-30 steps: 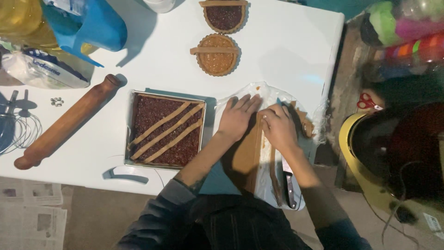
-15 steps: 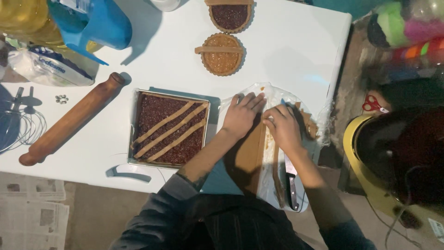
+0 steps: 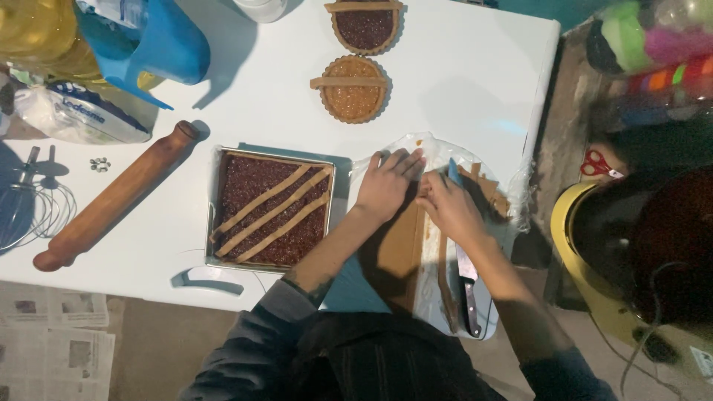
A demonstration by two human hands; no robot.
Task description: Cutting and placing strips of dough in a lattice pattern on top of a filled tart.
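The left hand (image 3: pixel 386 186) lies flat with fingers spread on a rolled dough sheet (image 3: pixel 397 249) just right of the square tart pan (image 3: pixel 271 209), while the right hand (image 3: pixel 449 209), fingers curled, pinches a dough strip (image 3: pixel 444 278) beside a knife (image 3: pixel 466 278); a rolling pin (image 3: pixel 115 197) rests on the counter (image 3: pixel 460 74) left of the pan.

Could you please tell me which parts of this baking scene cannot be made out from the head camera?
- Dough sheet, head view: the part under the left hand and right hand is hidden, so their grip is unclear.
- Upper round tart: cut off by the top edge.
- Whisk: cut off by the left edge.
- Small pieces beside the rolling pin: too small to identify.
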